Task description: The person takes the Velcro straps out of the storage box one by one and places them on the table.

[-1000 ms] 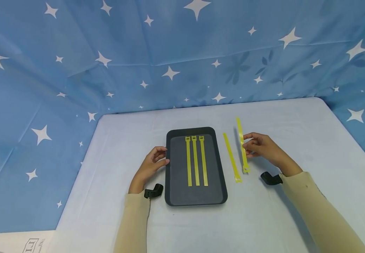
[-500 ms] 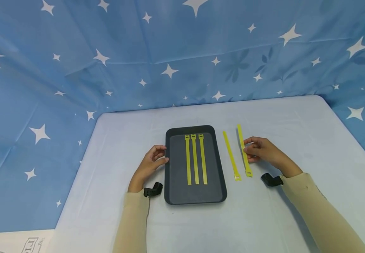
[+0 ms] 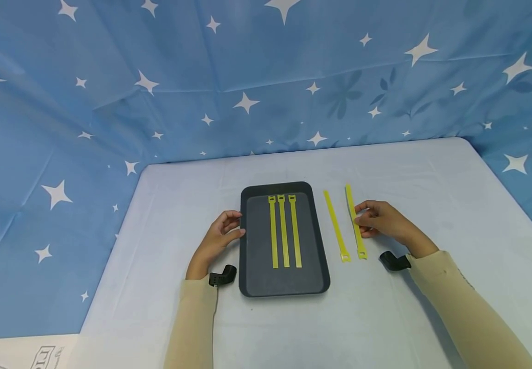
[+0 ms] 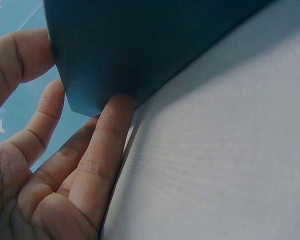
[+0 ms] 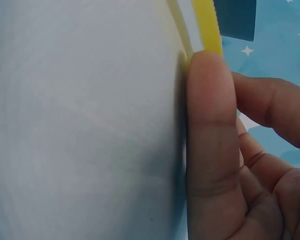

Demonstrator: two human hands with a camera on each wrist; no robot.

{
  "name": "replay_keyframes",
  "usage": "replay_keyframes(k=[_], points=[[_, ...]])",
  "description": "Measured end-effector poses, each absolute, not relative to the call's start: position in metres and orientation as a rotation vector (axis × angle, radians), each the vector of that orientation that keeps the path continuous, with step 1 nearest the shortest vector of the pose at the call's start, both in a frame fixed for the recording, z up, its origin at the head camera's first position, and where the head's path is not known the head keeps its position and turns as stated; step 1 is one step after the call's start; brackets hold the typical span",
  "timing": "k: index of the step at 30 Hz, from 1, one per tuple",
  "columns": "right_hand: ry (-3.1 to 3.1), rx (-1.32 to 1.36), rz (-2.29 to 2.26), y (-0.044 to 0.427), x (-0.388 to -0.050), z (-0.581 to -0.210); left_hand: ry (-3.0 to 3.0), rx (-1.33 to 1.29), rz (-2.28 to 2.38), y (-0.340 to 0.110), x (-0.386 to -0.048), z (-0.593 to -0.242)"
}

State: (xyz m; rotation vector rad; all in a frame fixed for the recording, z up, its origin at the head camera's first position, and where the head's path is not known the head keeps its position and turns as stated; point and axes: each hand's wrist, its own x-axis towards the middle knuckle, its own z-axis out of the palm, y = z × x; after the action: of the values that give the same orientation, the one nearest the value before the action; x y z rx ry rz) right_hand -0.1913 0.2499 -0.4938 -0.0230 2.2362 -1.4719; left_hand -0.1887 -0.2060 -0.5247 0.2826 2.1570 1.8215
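In the head view my right hand (image 3: 381, 221) pinches a yellow hook-and-loop cable tie (image 3: 358, 241) by its middle, low over the table. The thumb (image 5: 212, 125) lies along this tie in the right wrist view. Just left of it another yellow cable tie (image 3: 336, 224) lies slanted on the cloth. A dark grey tray (image 3: 284, 287) holds three more ties (image 3: 284, 230), laid side by side with slotted heads at the far end. My left hand (image 3: 217, 240) touches the tray's left side with thumb and fingertips, the fingers only slightly bent; the left wrist view shows a finger (image 4: 110, 135) against its outer wall.
A white cloth covers the table (image 3: 385, 318). Behind it and to both sides hangs a blue curtain (image 3: 178, 123) with white stars. Each wrist wears a black camera. Printed pale paper or card (image 3: 21, 353) shows at the lower left.
My right hand has lowered its cable tie toward the table and shifted slightly right and nearer. The left hand stays at the tray. The whole head view has drifted slightly.
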Motion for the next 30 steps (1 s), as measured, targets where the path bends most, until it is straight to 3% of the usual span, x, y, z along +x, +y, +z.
replay_keyframes(k=[20, 30], points=[[2.431, 0.047, -1.328, 0.248, -0.189, -0.481, 2.15, 0.276, 1.825, -0.205, -0.188, -0.523], [2.525, -0.211, -1.515, 0.247, -0.192, -0.469, 2.132, 0.27, 1.84, -0.205, -0.188, -0.522]])
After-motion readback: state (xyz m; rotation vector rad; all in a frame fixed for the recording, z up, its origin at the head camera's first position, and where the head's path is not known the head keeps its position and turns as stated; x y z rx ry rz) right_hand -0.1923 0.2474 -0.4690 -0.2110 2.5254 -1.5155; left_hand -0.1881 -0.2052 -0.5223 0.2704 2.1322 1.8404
